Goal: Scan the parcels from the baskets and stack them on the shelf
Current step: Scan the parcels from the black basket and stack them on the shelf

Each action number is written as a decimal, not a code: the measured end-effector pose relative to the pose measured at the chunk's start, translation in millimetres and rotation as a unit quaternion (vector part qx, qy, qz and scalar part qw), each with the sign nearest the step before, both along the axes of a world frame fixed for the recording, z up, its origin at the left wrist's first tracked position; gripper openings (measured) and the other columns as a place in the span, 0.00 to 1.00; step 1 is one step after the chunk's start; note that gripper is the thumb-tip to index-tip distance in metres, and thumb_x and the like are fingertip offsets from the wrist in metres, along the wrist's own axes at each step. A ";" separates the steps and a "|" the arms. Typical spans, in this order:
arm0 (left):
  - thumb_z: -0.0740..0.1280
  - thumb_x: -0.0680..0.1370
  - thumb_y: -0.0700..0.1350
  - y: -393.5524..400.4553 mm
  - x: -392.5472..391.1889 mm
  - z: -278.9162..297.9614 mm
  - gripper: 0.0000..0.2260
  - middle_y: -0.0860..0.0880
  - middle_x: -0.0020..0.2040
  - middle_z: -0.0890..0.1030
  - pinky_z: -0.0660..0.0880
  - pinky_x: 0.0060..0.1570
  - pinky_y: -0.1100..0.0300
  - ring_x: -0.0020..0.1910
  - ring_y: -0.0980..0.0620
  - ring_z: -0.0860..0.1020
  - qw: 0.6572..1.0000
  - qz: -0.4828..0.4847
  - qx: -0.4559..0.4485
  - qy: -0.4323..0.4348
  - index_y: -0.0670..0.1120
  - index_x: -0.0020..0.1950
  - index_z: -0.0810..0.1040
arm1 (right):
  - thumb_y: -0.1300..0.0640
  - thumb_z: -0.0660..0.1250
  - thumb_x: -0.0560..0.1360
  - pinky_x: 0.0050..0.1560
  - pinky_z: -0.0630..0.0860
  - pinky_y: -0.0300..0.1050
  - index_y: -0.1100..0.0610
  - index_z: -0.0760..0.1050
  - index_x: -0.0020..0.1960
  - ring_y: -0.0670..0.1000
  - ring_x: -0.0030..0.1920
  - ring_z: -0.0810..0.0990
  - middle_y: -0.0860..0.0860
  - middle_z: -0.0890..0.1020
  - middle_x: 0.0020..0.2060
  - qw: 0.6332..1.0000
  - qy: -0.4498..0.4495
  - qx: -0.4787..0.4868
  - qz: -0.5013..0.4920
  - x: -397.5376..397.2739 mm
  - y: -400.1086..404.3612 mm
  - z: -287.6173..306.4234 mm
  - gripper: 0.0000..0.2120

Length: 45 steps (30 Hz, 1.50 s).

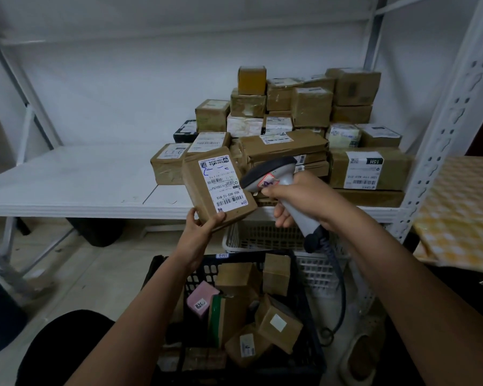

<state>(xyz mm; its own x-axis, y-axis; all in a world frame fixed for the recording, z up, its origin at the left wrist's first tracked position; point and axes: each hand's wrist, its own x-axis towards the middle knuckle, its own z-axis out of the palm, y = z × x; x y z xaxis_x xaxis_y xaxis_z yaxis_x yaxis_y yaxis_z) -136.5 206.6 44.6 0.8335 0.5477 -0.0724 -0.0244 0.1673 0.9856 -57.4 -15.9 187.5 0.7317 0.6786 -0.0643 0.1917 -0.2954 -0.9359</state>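
My left hand is pinching the parcel by its lower corner only, thumb on the near face, fingers curled round the edge; the box is tilted in the air just in front of the shelf, label facing me. Risk one: a corner grip on a tilted box is weak, and if it slips it drops into the black basket below, onto the unscanned boxes, and I lose track of which is which. My right hand is wrapped round the scanner handle, nose just beside the label's right edge. Risk two: at that close, shallow angle the beam may miss the barcode, or catch the wrong one, since the label carries several. Can't tell whether my finger is on the trigger. The cable hangs down past the white basket toward the floor; a long reach could snag it. Far right, the pile on the shelf is uneven, small boxes perched high, so a careless placement could topple it.
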 end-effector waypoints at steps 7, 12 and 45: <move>0.83 0.56 0.61 -2.1 1.3 1.3 0.59 0.45 0.67 0.77 0.66 0.73 0.47 0.65 0.47 0.77 1.000 -0.007 0.004 -0.003 0.54 0.80 0.56 | 0.57 0.67 0.79 0.27 0.78 0.41 0.66 0.75 0.58 0.54 0.25 0.81 0.59 0.80 0.28 1.000 0.000 -0.005 0.001 -6.0 0.0 4.6 0.13; 0.83 0.59 0.60 -1.8 1.3 0.7 0.56 0.45 0.67 0.77 0.66 0.73 0.47 0.65 0.47 0.77 1.000 -0.009 0.002 -0.014 0.53 0.79 0.57 | 0.57 0.66 0.80 0.27 0.78 0.41 0.67 0.74 0.58 0.53 0.25 0.80 0.57 0.79 0.27 1.000 0.003 -0.011 0.001 -7.5 0.1 5.6 0.14; 0.63 0.77 0.66 160.6 11.6 100.7 0.29 0.45 0.64 0.77 0.81 0.47 0.55 0.59 0.45 0.79 0.968 0.250 0.033 -0.009 0.48 0.70 0.71 | 0.53 0.68 0.78 0.32 0.79 0.44 0.65 0.79 0.42 0.53 0.28 0.82 0.57 0.82 0.29 0.999 -0.013 -0.014 -0.048 24.4 92.8 -48.1 0.14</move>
